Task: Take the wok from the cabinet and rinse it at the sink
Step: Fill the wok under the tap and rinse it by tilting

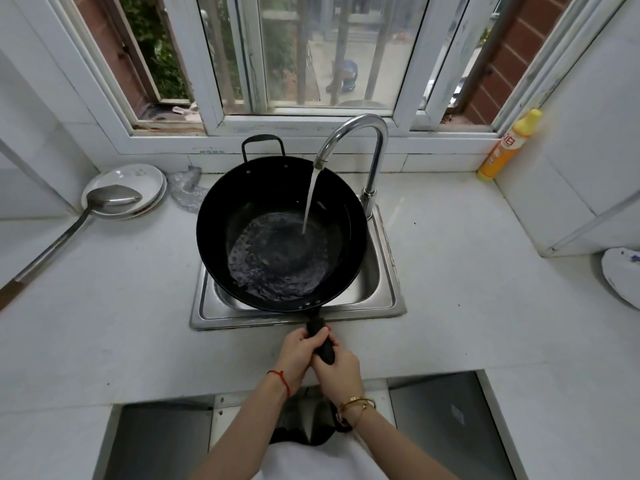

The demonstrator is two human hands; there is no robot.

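The white worktop (pixel 467 271) has a steel sink (pixel 298 311) set near its back edge, stacked plates (pixel 138 178) bearing a long ladle (pixel 104 202) and a scrunched scouring pad (pixel 187 190) toward the back left corner, and a yellow bottle (pixel 509 147) at the back right.

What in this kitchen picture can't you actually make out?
Head view, the only one:
- Steel sink basin and drain: covered by the black wok.
- Yellow bottle label: too small to read.
- Long metal ladle handle end: cut off at the left edge.
- White dish: cut off at the right edge.
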